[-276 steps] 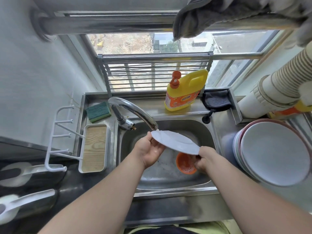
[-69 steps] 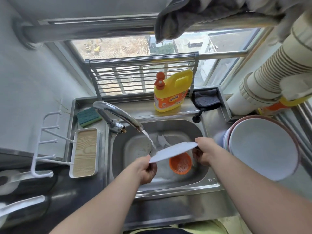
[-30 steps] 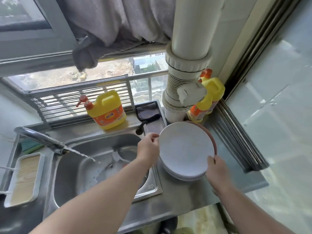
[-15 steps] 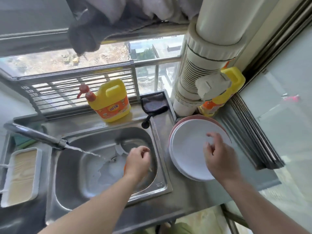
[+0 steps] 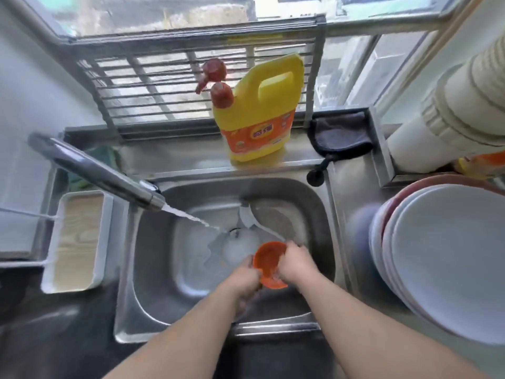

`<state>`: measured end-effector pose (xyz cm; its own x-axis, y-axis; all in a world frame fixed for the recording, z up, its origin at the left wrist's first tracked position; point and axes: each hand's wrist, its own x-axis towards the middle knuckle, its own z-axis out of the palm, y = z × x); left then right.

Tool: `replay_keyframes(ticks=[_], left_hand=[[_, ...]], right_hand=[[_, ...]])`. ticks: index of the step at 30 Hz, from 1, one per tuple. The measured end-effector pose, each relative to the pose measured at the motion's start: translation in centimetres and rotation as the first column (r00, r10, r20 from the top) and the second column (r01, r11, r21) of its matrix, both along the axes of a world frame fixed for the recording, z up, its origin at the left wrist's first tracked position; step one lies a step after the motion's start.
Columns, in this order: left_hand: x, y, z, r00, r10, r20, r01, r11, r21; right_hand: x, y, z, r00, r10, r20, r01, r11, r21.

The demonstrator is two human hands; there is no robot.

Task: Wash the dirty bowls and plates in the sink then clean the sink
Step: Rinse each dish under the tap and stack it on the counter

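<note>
Worktop (image 5: 352, 184): steel, running under a barred window.
Sink (image 5: 153, 269): tap water is pouring in.
Plates (image 5: 448, 269): stacked right; you are no longer touching them.
Orange bowl (image 5: 269, 262): over the sink; your left hand (image 5: 243, 280) and right hand (image 5: 293, 262) are now gripping it.

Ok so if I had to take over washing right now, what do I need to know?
Left hand and right hand both grip the small orange bowl over the steel sink.
The tap is running; its stream lands near the drain, not on the bowl.
White dishes, a spoon-like one among them, lie at the back of the sink; whether they are clean cannot be told.
Done: a stack of white plates sits on the counter to the right.
Left: rinse the orange bowl, wash what stays in the sink, then clean the sink. The yellow detergent bottle stands on the ledge behind.
</note>
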<state>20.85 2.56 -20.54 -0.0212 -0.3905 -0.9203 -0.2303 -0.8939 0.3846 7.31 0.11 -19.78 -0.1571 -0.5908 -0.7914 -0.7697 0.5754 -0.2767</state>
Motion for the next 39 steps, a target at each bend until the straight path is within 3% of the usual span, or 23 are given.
replay_keyframes(ticks=[3,5,7,9,15,19,23,27,29,31,34,39], left_hand=[[0.7,0.5,-0.5,0.998,0.032,0.055,-0.03,0.999,-0.035],[2.1,0.4,-0.3,0.966,-0.14,0.217,0.161,0.983,-0.084],[3.1,0.3,0.3,0.86,-0.342,0.378,0.402,0.911,-0.091],[3.5,0.4,0.4,0.769,-0.427,0.475,0.534,0.839,-0.11],[3.0,0.5,0.1,0.627,-0.491,0.605,0.688,0.713,-0.134],[3.6,0.3,1.3,0.6,-0.498,0.626,0.718,0.68,-0.146],[4.3,-0.3,3.6,0.668,-0.475,0.573,0.661,0.733,-0.161],[6.0,-0.6,6.4,0.813,-0.384,0.438,0.528,0.804,-0.274],[6.8,-0.4,8.1,0.9,-0.287,0.329,0.402,0.837,-0.371],[7.3,-0.4,10.0,0.957,-0.186,0.224,0.269,0.861,-0.432],[7.7,-1.3,12.3,0.993,-0.045,0.109,0.09,0.885,-0.456],[8.1,-3.7,14.2,0.988,0.146,-0.05,-0.153,0.884,-0.441]], right_hand=[[-0.1,0.6,-0.5,0.995,0.076,-0.066,-0.079,0.996,-0.038],[0.3,0.8,-0.1,0.971,0.202,-0.129,-0.203,0.979,0.006],[1.2,1.2,0.4,0.93,0.327,-0.168,-0.325,0.945,0.041],[1.9,1.6,0.5,0.888,0.409,-0.21,-0.413,0.91,0.026],[1.9,2.3,1.0,0.871,0.432,-0.237,-0.45,0.892,-0.03],[2.1,2.7,2.7,0.888,0.393,-0.237,-0.415,0.908,-0.049],[2.7,2.5,5.1,0.948,0.268,-0.174,-0.285,0.955,-0.083],[2.1,2.2,7.3,0.996,-0.042,0.073,0.052,0.988,-0.147],[2.1,2.7,8.7,0.932,-0.235,0.276,0.269,0.959,-0.091],[2.4,3.2,10.3,0.778,-0.432,0.456,0.465,0.884,0.043],[3.3,3.0,13.4,0.584,-0.592,0.555,0.607,0.772,0.185],[6.0,-0.1,15.1,0.561,-0.581,0.59,0.655,0.747,0.113]])
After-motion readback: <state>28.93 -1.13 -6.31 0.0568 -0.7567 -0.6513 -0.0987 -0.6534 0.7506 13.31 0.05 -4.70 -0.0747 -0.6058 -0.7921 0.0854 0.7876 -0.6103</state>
